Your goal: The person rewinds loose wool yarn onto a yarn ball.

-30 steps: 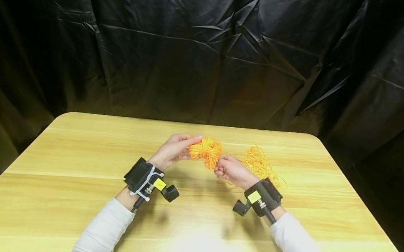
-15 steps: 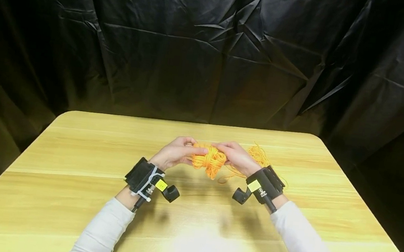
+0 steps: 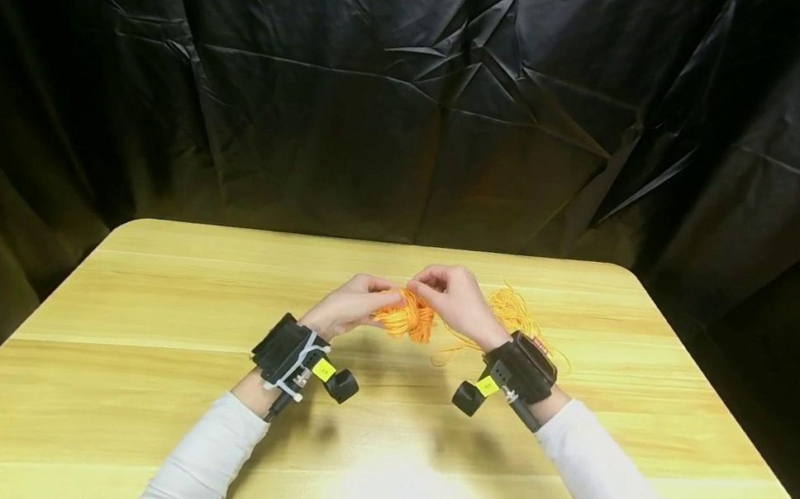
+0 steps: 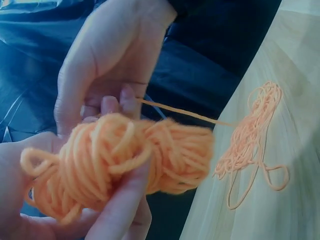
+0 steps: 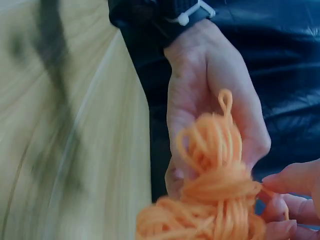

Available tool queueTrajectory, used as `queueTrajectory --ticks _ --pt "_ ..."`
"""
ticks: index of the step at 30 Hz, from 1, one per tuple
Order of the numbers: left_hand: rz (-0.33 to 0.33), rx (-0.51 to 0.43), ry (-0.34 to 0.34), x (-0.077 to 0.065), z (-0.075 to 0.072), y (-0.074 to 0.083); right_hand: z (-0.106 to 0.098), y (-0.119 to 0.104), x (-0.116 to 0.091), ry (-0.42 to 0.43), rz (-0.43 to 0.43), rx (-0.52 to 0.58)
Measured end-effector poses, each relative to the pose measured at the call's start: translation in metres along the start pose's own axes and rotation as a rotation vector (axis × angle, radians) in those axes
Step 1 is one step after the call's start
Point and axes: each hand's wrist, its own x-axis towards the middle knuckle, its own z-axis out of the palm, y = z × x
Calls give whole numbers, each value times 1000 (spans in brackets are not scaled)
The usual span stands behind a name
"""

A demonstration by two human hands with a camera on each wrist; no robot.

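A bundle of orange yarn (image 3: 415, 320), wrapped round its middle, is held above the table by my left hand (image 3: 348, 306). The left thumb and fingers grip it from the left side; in the left wrist view, small loops stick out at one end of the bundle (image 4: 175, 155). My right hand (image 3: 459, 300) is at the bundle's upper right. Its thumb and fingers (image 5: 295, 177) pinch a yarn strand beside the wrapped middle. From the right hand a single strand (image 4: 185, 114) runs to a loose tangle of the same yarn (image 4: 252, 137) on the table.
The loose yarn (image 3: 512, 309) lies behind the right wrist, with a loop trailing left on the wooden table (image 3: 160, 312). A black sheet (image 3: 293, 145) hangs behind the table's far edge. Cameras on black straps (image 3: 523, 373) are worn on both wrists.
The right hand has moved from the bundle's lower right side up over its top right. The left hand has kept its grip, and the bundle has shifted slightly.
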Motion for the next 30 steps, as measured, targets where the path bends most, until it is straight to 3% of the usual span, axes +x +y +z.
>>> queueTrajectory --ticks 5,11,18,24,30 --pt "-17 -20 75 2 2 0 2 -6 -3 20 -64 -31" --pt "-31 -131 193 3 3 1 7 -7 -8 75 -87 -5" --pt "-29 -259 199 5 3 1 16 -4 -16 86 -89 27" --pt "-15 -251 157 5 1 0 18 -2 -17 84 -89 30" --pt "-48 -235 230 5 2 1 15 2 -18 89 -73 34"
